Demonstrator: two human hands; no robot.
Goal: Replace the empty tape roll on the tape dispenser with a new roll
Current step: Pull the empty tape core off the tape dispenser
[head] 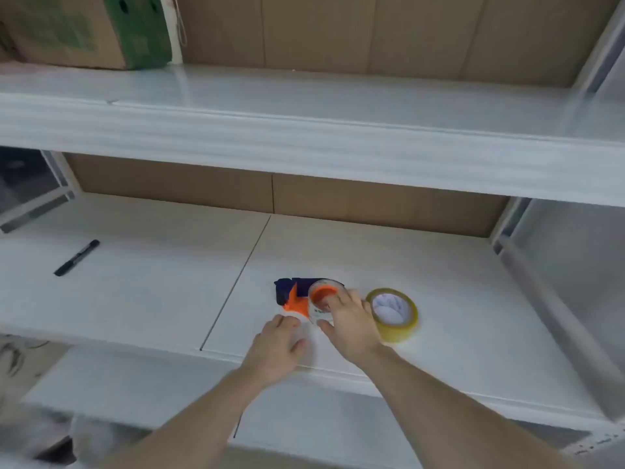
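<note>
Grip: your right hand [351, 328] is spread over the spent core [321, 297], fingertips at its rim, thumb near its front; whether it has closed on the core I cannot tell. Your left hand [279, 346] rests flat and loose by the near end of the tape dispenser [294, 294], likely to steady it.
Shelving: a white shelf [135, 299] carries everything, with an upper shelf [304, 130] above it and brown board behind.
Carton: one cardboard box [84, 28] sits top left on the upper shelf.
Dispenser: blue and orange, lying on its side near the shelf's front edge, so the orange hub faces up and the core can lift straight off.
New roll: the yellowish tape roll [394, 314] lies flat just beside your right hand, touching or nearly so, close for the swap.
Marker: a black pen [77, 258] lies well apart to the left.
Stage: removal of the core looks not yet done.
</note>
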